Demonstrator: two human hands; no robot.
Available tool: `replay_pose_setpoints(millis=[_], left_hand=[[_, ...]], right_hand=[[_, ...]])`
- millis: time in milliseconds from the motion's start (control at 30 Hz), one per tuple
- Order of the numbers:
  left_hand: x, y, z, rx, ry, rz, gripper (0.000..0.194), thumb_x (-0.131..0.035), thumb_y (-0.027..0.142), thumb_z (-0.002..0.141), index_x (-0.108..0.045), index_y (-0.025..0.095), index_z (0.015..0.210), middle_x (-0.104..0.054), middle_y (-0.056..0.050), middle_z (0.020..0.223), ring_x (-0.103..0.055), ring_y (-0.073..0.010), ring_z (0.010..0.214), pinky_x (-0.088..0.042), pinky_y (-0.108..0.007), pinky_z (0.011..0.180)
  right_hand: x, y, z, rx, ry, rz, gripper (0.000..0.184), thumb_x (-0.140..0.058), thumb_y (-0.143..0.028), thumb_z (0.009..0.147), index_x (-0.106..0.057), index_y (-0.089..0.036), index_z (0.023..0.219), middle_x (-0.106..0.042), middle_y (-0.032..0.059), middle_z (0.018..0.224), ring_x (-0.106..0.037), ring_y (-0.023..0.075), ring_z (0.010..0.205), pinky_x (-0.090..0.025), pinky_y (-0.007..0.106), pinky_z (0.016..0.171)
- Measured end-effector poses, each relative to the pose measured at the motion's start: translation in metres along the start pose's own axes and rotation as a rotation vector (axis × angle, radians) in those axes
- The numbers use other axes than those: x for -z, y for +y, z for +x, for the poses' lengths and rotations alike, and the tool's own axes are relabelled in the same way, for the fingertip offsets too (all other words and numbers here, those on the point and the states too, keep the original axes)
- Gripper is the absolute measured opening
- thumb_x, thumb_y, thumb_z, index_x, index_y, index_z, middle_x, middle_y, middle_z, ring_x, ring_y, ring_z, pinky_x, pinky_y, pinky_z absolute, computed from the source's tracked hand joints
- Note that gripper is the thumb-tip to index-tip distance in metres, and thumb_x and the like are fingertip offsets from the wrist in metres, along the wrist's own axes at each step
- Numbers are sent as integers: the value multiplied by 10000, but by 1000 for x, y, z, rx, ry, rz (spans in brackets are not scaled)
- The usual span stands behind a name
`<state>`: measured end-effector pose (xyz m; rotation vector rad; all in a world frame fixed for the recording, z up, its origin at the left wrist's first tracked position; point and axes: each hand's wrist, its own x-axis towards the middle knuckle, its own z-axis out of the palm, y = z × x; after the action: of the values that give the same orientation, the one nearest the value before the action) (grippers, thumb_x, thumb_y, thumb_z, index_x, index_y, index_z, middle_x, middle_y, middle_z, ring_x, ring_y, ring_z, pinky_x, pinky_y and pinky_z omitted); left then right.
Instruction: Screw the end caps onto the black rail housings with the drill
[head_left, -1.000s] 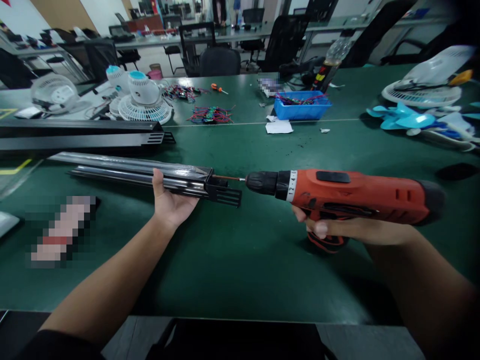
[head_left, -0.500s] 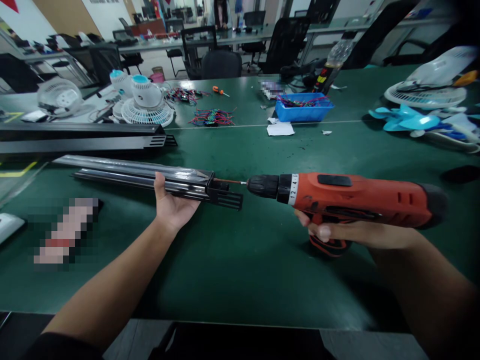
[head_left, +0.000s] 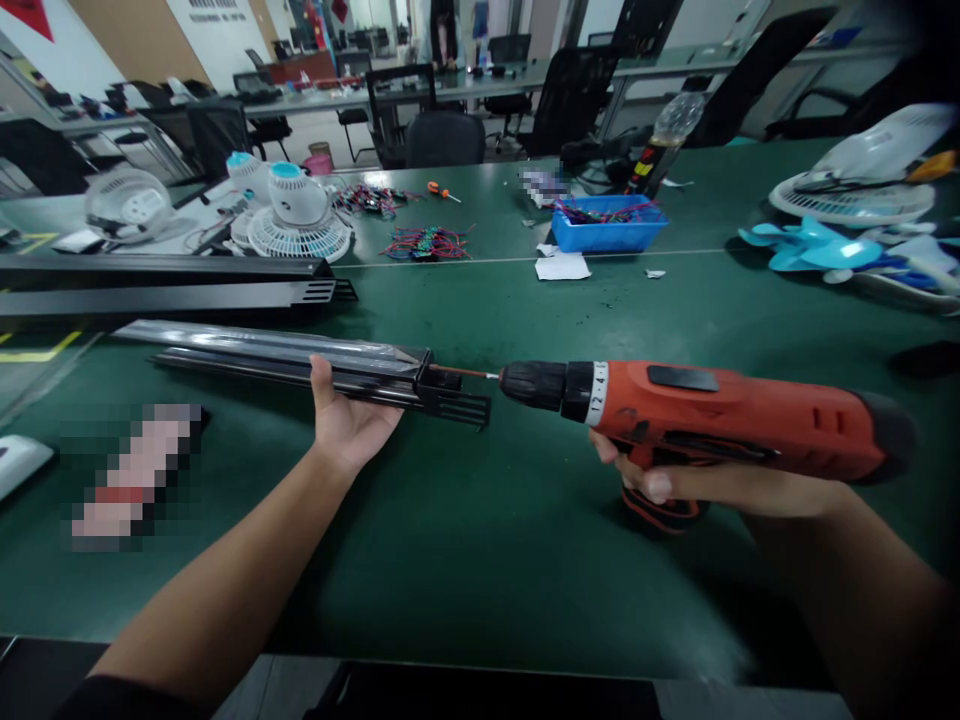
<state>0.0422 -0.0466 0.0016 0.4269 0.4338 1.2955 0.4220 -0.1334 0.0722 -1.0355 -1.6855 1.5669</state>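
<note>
My left hand [head_left: 351,430] is wrapped round a long black metal profile [head_left: 360,383] near its right end, thumb on the near face. Clear plastic film appears to lie along its top, and a slotted black end piece [head_left: 463,406] sticks out at the right. In my right hand [head_left: 712,487] is an orange cordless drill [head_left: 750,418], gripped by its handle and pointing left. Its long thin bit [head_left: 472,373] reaches to the profile's end; whether the tip sits on a screw is hidden.
More black profiles [head_left: 150,301] lie behind at the left, near white fan parts [head_left: 298,200]. Farther back are wired circuit boards [head_left: 427,243], an orange screwdriver [head_left: 442,191], a blue bin [head_left: 611,235] and a bottle [head_left: 667,140]. Blue fan blades [head_left: 817,245] lie at the right.
The whole view has shifted slightly, so things sit a little lower. The drill has moved slightly right and down and tilts a bit more; both grips stay the same.
</note>
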Motion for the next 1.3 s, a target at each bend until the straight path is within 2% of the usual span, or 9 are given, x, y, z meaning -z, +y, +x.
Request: replay_pose_setpoints(millis=[167, 333, 500, 633, 733, 833, 900, 1100, 1300], left_hand=[[-1, 1, 0, -9, 11, 14, 604, -770, 758, 879, -784, 217, 1146, -836, -103, 1220, -770, -317, 1227, -604, -432, 1110], [1, 0, 1, -22, 9, 0, 572, -775, 739, 887, -782, 222, 1133, -839, -92, 1212, -771, -317, 1224, -589, -464, 1133], [1, 0, 0, -11, 0, -6, 575, -764, 740, 895, -781, 233, 1166, -839, -82, 1215, -756, -312, 1267, -583, -442, 1137], [0, 1, 0, -7, 8, 18, 614, -756, 760, 889, -778, 229, 1198, -831, -93, 1240, -733, -326, 1310, -568, -459, 1158], [1, 1, 0, 0, 13, 33, 639, -754, 767, 885, -775, 214, 1204, -828, -105, 1249, -737, -328, 1297, -576, -450, 1144], [2, 0, 1, 0, 1, 23, 619, -767, 754, 881, -776, 216, 1189, -837, -95, 1214, -754, -320, 1261, -585, -439, 1129], [2, 0, 1, 8, -12, 14, 610, -776, 745, 878, -776, 220, 1188, -839, -90, 1212, -762, -315, 1246, -587, -442, 1129], [2, -1, 1, 20, -33, 12, 590, -787, 727, 881, -775, 220, 1182, -842, -85, 1200, -776, -305, 1216, -598, -431, 1114], [2, -1, 1, 27, 2, 0, 571, -776, 735, 881, -786, 216, 1119, -848, -94, 1179, -781, -314, 1207, -612, -429, 1097]], right_hand=[[-3, 0, 0, 8, 54, -31, 181, -874, -324, 898, -819, -252, 1055, -757, 61, 933, -721, 170, 691, -606, 224, 523], [-6, 1, 0, 56, 36, -33, 152, -868, -306, 910, -822, -278, 1052, -732, 23, 873, -646, 109, 583, -544, 179, 465], [-7, -1, 0, 62, 50, -28, 169, -878, -309, 902, -814, -267, 1053, -726, 27, 867, -658, 115, 616, -540, 171, 475], [-7, -2, 0, 38, 14, 8, 158, -870, -312, 913, -797, -252, 1039, -674, -7, 743, -593, 96, 545, -503, 161, 448], [-4, 2, -1, -8, -25, 36, 198, -863, -306, 924, -780, -256, 1097, -651, -24, 697, -590, 104, 525, -521, 175, 458], [0, 7, -2, -6, -25, 39, 236, -870, -318, 915, -782, -268, 1128, -691, -6, 735, -643, 129, 553, -553, 196, 473], [0, 8, -1, 18, -7, 17, 230, -867, -353, 912, -794, -256, 1108, -703, 8, 740, -651, 143, 567, -556, 208, 472], [-6, 2, 4, -18, 14, 20, 251, -845, -423, 910, -767, -217, 1029, -607, -25, 653, -524, 114, 500, -489, 207, 430], [-6, 1, 4, -17, 9, 16, 234, -831, -421, 924, -759, -207, 986, -577, -26, 640, -515, 119, 521, -447, 214, 435]])
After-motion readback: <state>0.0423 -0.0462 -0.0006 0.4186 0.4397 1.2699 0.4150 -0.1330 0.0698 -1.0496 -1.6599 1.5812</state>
